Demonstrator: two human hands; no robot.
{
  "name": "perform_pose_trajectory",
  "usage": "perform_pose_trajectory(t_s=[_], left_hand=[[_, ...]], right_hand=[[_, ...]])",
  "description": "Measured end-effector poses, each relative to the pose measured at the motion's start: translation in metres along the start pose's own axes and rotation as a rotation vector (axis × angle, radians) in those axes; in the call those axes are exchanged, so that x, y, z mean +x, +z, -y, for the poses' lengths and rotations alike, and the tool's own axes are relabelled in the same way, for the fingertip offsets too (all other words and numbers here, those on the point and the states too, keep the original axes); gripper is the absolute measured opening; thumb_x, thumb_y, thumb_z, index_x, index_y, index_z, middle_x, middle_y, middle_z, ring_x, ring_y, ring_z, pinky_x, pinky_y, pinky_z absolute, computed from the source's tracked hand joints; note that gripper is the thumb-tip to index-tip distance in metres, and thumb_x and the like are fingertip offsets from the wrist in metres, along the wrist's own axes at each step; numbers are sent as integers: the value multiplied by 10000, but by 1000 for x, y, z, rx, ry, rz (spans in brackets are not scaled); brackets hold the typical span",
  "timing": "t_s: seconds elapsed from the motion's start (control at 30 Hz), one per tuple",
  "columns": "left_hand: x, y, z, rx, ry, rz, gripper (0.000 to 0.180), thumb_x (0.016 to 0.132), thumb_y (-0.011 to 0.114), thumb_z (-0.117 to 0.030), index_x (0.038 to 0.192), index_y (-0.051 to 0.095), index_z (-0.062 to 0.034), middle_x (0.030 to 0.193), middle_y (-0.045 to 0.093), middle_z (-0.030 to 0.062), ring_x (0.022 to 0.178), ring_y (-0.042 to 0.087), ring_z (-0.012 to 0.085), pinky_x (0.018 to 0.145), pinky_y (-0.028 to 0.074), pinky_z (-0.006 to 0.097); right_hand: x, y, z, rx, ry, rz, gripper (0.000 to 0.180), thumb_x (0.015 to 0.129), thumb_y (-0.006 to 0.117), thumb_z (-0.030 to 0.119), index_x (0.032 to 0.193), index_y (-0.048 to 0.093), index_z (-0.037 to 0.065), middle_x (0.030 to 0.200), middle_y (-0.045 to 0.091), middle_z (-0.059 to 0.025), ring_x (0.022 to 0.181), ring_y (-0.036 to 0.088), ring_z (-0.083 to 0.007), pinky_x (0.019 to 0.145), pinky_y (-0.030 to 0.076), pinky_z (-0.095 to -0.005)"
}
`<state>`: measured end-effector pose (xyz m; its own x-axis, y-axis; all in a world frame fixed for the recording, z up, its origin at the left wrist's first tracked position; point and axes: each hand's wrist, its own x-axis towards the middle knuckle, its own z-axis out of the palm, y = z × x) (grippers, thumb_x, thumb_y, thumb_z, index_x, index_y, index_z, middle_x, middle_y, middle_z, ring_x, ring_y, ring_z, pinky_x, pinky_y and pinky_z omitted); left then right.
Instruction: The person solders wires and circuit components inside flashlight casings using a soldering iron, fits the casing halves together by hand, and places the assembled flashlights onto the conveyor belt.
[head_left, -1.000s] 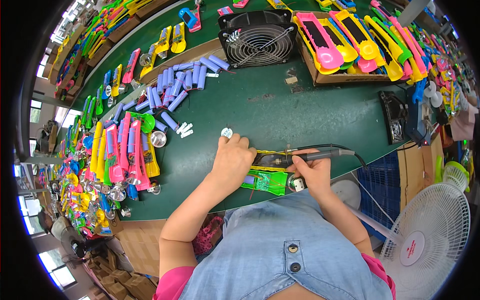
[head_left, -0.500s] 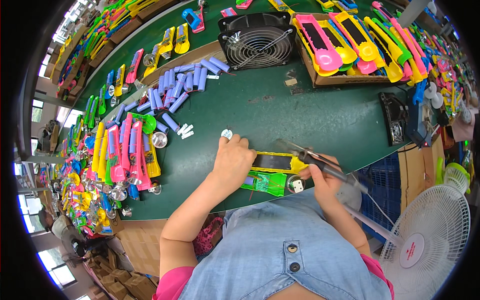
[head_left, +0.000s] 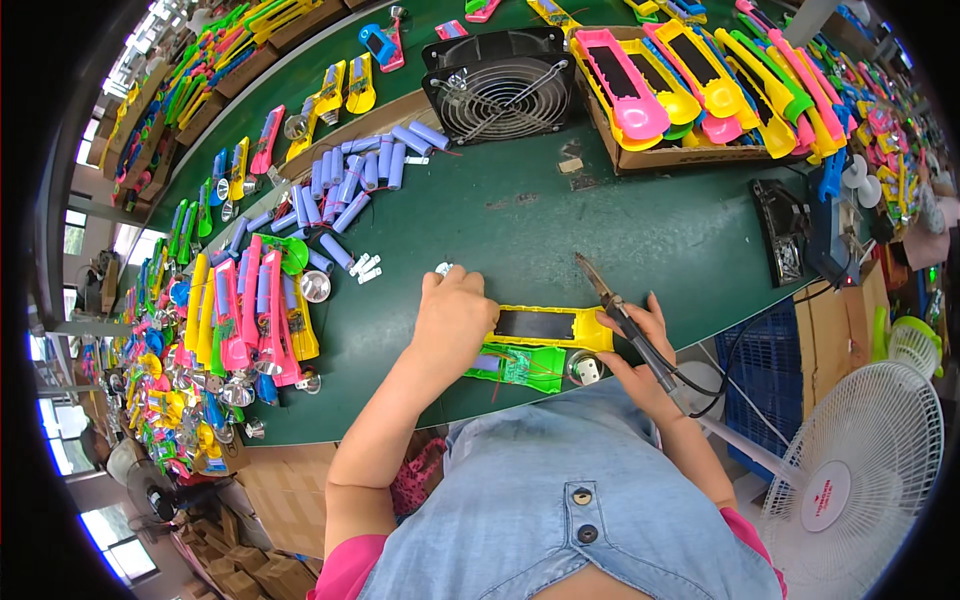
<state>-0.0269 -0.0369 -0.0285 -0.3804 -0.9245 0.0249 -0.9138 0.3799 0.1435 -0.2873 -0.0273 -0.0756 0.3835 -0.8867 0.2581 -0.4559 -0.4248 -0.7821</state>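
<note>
My left hand [head_left: 455, 315] is closed over the left end of a yellow plastic lamp housing [head_left: 585, 330], covering that end. A small white piece [head_left: 443, 268] shows just beyond its fingertips; whether they touch it I cannot tell. My right hand [head_left: 645, 355] holds a soldering iron [head_left: 640, 335], its tip pointing up and left above the table. The thumb of that hand lies by the housing's right end. Nearer to me lies an opened green housing [head_left: 535, 367] with a circuit board, red wires and a purple cell, beside a round reflector [head_left: 584, 368].
Purple battery cells [head_left: 350, 180] lie heaped at the left back, near several white strips [head_left: 367, 268]. Assembled lamps [head_left: 250, 310] are piled at left. A black fan [head_left: 505, 95] and a carton [head_left: 680, 157] of coloured housings stand behind. A white fan [head_left: 850, 480] is at right.
The soldering iron has swung more upright, its tip now farther from the yellow housing. My right fingers have spread a little. The left hand stays at the housing's left end.
</note>
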Motion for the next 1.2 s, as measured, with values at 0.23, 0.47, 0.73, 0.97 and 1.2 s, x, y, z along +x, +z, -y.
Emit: perform_pose_trajectory(t_s=[0.23, 0.47, 0.73, 0.97, 1.2], left_hand=[[-15, -25, -43, -208, 263, 14, 192, 667, 574, -94, 840, 652, -69, 841, 506, 48, 817, 479, 224, 747, 362, 336], [-25, 23, -42, -502, 156, -222, 110, 655, 572, -68, 755, 616, -52, 758, 520, 49, 759, 510, 222, 701, 396, 337], [-10, 26, -53, -268, -111, -294, 108, 655, 593, -36, 757, 625, -53, 706, 536, 68, 693, 549, 242, 623, 422, 350], [-6, 27, -44, -328, -223, -184, 80, 697, 585, -23, 757, 634, -43, 700, 550, 103, 654, 576, 274, 591, 472, 361], [2, 26, -41, -278, -205, -141, 40, 703, 592, -37, 721, 627, -35, 699, 560, 106, 644, 580, 283, 592, 474, 365]], right_hand=[[1, -2, -1, 35, 24, 2, 511, 685, 729, 141, 1122, 477, 58, 1091, 598, -64, 1058, 543, -254, 1065, 191, -500], [6, 0, 1, 75, 14, 11, 529, 677, 735, 133, 1137, 485, 57, 1104, 585, -86, 1036, 552, -257, 1052, 241, -485], [25, 10, 1, 143, -60, 70, 492, 666, 743, 139, 1099, 528, 47, 1046, 613, -85, 962, 588, -250, 988, 359, -446], [27, -19, 8, 124, -275, -77, 283, 672, 733, 97, 911, 595, 30, 854, 663, -87, 748, 639, -219, 914, 406, -443], [15, -11, -3, 824, 310, -167, 152, 775, 614, -25, 922, 580, -48, 834, 618, -116, 655, 629, -154, 583, 511, -243]])
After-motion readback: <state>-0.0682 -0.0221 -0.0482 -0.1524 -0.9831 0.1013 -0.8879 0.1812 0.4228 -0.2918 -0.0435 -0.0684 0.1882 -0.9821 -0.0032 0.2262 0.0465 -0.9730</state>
